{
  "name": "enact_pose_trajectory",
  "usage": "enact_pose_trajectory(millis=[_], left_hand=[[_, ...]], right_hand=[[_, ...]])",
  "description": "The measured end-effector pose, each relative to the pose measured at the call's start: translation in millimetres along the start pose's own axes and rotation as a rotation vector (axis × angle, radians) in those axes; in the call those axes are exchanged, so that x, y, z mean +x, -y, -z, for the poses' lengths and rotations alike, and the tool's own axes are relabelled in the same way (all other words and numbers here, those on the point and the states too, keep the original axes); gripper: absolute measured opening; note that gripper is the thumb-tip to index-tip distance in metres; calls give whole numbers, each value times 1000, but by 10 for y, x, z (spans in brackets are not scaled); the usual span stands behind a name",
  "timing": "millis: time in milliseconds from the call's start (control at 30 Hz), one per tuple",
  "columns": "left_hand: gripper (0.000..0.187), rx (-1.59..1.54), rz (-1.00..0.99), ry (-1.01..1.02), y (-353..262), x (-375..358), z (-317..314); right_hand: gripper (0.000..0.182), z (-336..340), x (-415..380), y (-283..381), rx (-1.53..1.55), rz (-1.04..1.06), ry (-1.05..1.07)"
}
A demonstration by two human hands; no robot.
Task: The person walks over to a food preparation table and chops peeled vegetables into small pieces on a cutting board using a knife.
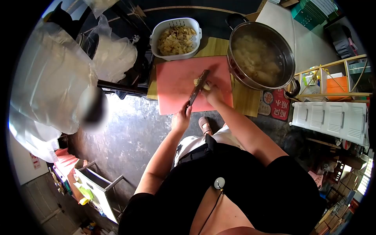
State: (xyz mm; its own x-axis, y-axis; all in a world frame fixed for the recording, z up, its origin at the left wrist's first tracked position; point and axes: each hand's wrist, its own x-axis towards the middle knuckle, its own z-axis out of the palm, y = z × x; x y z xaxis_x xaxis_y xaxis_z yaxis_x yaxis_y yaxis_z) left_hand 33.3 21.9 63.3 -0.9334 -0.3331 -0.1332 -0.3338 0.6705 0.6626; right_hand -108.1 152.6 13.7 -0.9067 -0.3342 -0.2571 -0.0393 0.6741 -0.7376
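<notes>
A pink cutting board (172, 84) lies on a wooden surface. My left hand (181, 117) is closed around the handle of a dark-bladed knife (199, 87), which slants up and to the right over the board. A pale yellow food piece (206, 86) is under and beside the blade, and my right hand (214, 95) holds it with bent fingers. Behind the board, a white basin (153, 41) contains many cut yellowish pieces (175, 40). To the right stands a large metal pot (289, 58) with pale chunks in cloudy liquid.
Clear plastic bags (58, 74) hang at the left, near a dark rack bar (121, 87). A white drawer unit (331, 119) and a wooden-framed shelf (333, 95) stand at the right. Below left is a small white-topped table (100, 196).
</notes>
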Motion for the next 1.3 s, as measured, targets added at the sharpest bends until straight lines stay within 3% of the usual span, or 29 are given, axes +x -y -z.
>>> enact_pose_trajectory(millis=[33,133,167,300,467,567,700,767,867,967,1000,1100,1233,1300], left_hand=[[39,-32,-76,-69,49,22,-40],[38,-712,458,217,-47,44,39],[37,-766,457,156,-69,80,23],[37,-768,551,236,76,219,180],[42,-674,402,195,-24,68,220],[41,-760,377,192,-36,-135,144],[41,-763,496,344,156,-262,113],[45,-570,468,444,286,-288,185],[44,-291,393,409,454,-221,194],[44,-350,478,303,467,-10,181],[43,-376,461,291,392,21,214],[41,-471,355,218,109,-1,285],[39,-657,282,207,-17,-68,191],[43,-411,341,235,-29,-42,77]], right_hand=[[55,-58,23,-56,-16,10,-38],[54,-93,35,-163,59,-66,-86],[53,-99,49,-174,108,-104,-91],[55,-126,113,-306,176,0,-33],[51,-186,58,-358,216,-22,-49],[47,-178,94,-388,551,-19,-14],[46,52,-78,-394,564,-80,-171],[45,150,-121,-459,477,-81,-217],[45,257,-145,-408,576,-281,-48],[46,48,-97,-421,612,-148,59],[51,-30,-111,-364,663,-172,95],[50,-191,-13,-412,380,-46,69],[52,-153,-34,-394,495,62,21],[50,-138,-61,-329,305,31,-14]])
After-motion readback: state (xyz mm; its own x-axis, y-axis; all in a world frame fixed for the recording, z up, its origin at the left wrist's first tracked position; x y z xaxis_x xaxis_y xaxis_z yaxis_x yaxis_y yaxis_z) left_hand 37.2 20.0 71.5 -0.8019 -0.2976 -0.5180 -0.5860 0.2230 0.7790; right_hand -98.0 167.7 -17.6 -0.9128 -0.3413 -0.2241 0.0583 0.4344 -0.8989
